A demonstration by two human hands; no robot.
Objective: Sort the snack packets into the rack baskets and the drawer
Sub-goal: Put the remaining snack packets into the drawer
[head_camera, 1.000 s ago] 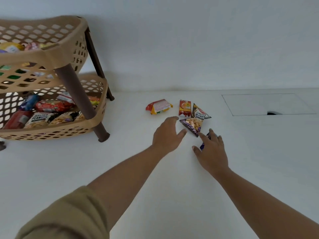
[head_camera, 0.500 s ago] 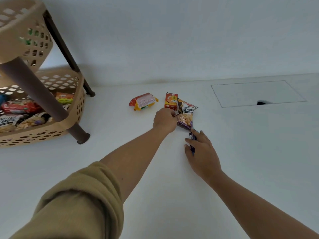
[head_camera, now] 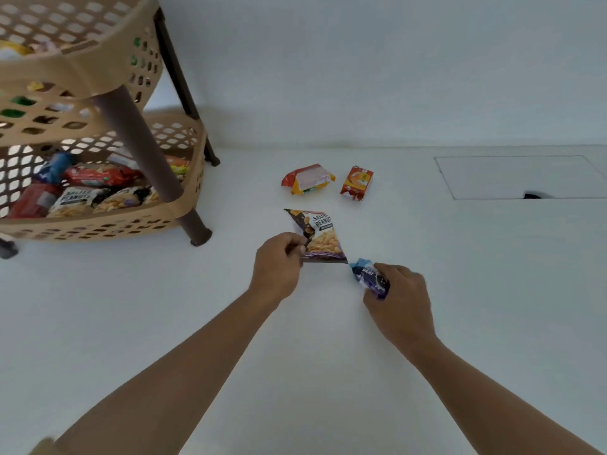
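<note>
Purple packet [head_camera: 371, 278] half hidden in right hand [head_camera: 399, 298]; label unreadable.

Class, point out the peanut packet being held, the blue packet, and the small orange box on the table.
Peanut packet [head_camera: 320, 236]: head view, middle of its front.
Blue packet [head_camera: 369, 275]: head view, exposed end beyond the fingers.
Orange box [head_camera: 356, 182]: head view, middle of its top face.

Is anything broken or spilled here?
Nothing looks broken or spilled. The left hand holds a salted peanuts packet, the right hand a purple packet. Two orange packets lie on the white surface, outside the rack.
</note>
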